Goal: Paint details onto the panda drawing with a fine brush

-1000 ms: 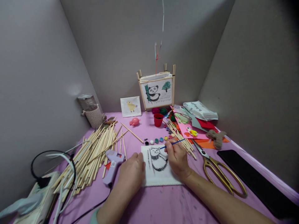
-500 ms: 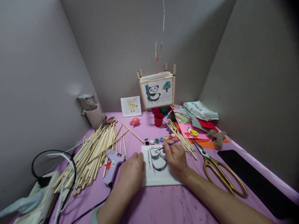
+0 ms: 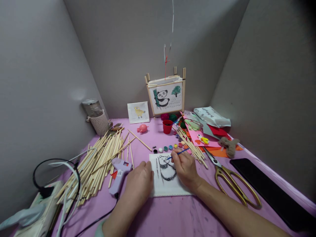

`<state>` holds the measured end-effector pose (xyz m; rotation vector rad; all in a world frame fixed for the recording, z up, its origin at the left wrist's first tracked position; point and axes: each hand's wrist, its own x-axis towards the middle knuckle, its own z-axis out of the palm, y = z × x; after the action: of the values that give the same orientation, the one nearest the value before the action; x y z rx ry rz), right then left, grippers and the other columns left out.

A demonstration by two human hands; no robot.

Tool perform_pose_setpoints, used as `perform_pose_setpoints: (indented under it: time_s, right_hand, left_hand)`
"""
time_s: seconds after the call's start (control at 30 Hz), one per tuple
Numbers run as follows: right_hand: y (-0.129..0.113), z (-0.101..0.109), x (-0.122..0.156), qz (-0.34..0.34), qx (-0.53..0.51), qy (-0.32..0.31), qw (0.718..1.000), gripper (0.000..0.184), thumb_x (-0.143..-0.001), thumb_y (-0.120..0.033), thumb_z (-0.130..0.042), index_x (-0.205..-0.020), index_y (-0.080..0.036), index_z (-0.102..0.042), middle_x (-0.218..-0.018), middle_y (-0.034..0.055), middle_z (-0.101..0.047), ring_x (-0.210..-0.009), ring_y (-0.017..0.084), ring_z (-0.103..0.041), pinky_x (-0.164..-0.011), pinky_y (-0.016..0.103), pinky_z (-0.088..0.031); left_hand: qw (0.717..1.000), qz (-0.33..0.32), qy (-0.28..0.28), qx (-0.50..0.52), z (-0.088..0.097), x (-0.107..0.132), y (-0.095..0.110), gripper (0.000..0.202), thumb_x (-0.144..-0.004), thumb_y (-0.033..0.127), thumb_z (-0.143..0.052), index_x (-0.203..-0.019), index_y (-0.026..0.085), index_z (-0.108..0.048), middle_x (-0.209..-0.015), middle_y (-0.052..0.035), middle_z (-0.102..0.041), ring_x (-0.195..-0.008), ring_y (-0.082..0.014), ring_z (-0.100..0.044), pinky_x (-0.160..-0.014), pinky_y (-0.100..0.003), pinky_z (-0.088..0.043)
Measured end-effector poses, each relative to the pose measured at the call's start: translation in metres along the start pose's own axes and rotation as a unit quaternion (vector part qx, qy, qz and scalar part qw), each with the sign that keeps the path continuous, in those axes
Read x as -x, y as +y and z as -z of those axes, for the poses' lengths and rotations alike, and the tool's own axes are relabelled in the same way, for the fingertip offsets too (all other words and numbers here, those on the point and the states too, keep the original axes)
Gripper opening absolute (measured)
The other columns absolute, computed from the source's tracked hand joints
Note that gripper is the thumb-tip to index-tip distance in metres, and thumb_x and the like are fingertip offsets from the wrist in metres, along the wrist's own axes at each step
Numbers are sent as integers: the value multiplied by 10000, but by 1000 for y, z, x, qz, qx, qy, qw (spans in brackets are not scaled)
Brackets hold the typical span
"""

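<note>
A small white canvas [image 3: 170, 189] lies flat on the purple cloth, with a panda outlined in black and dark upright lines beside it. My right hand [image 3: 185, 166] pinches a thin blue paintbrush [image 3: 181, 152], its tip at the panda's face. The side of this hand rests over the canvas's right part. At the left edge, my left hand [image 3: 140, 179] is curled with its thumb side against the canvas, steadying it; the fingertips are hidden. Behind the canvas stands a row of small paint pots [image 3: 166, 148], including black, white, green, blue and yellow.
A purple glue gun [image 3: 119, 176] and many wooden sticks [image 3: 98, 164] lie left. Gold-handled scissors [image 3: 232, 181] and a black slab [image 3: 266, 191] lie right. A red cup [image 3: 167, 127] stands behind the pots, before a hanging stick-framed panda lantern [image 3: 166, 97]. A power strip [image 3: 40, 210] sits front left.
My right hand and the brush have shifted very slightly left, with the tip still at the panda's face. My left hand and the canvas stay in place.
</note>
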<state>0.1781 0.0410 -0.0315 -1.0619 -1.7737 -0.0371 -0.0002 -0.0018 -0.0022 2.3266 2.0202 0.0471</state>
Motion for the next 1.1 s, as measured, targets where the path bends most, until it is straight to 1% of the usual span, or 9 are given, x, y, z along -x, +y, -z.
perform_pose_setpoints:
  time_s: [0.2,0.4,0.53,0.67,1.0,1.1]
  right_hand:
    - [-1,1,-1,-3,-8,-7,1000,310,-954,-245,-398,-741,-177,-613,-700,50,-669,-675,174,-609,-684,306,-453]
    - [0,0,1,-14,-23,-8,1000,314,-953,-256,-400,-728,-180,-605,-694,48,-662,-671,175,-608,-683,308,-453]
    - [4,-2,3,-53,-28,12,998,331,-958,-279,-400,-703,-186,-590,-679,41,-650,-638,166,-601,-646,295,-451]
    - [8,-5,4,-83,-14,26,996,300,-955,-298,-408,-763,-183,-609,-682,39,-655,-634,170,-608,-627,290,-449]
    - [8,-5,4,-80,-10,8,997,332,-962,-317,-396,-769,-167,-621,-638,34,-638,-619,168,-605,-619,281,-433]
    - [7,-5,4,-76,-4,10,997,343,-960,-317,-399,-741,-168,-617,-641,40,-638,-624,173,-602,-625,285,-430]
  left_hand:
    - [1000,7,-11,-4,2,0,1,190,-903,239,-374,-991,193,-537,-935,-58,-606,-830,-184,-627,-672,-284,-434]
    - [1000,1,-3,-3,0,-1,0,197,-903,239,-370,-990,196,-541,-927,-56,-607,-815,-186,-625,-665,-286,-433]
    - [1000,-2,5,-5,-2,-1,-1,189,-901,244,-373,-969,194,-542,-907,-52,-608,-806,-190,-626,-655,-289,-429]
    - [1000,-2,4,-6,-1,-1,-1,188,-900,241,-370,-962,196,-541,-903,-51,-608,-793,-194,-626,-645,-295,-426]
    - [1000,-3,10,-6,-2,-2,-1,179,-887,236,-381,-954,198,-542,-894,-43,-610,-784,-196,-629,-631,-294,-417]
    - [1000,-3,14,-7,-3,-2,-1,177,-885,236,-382,-947,200,-544,-890,-39,-611,-778,-203,-631,-622,-302,-419]
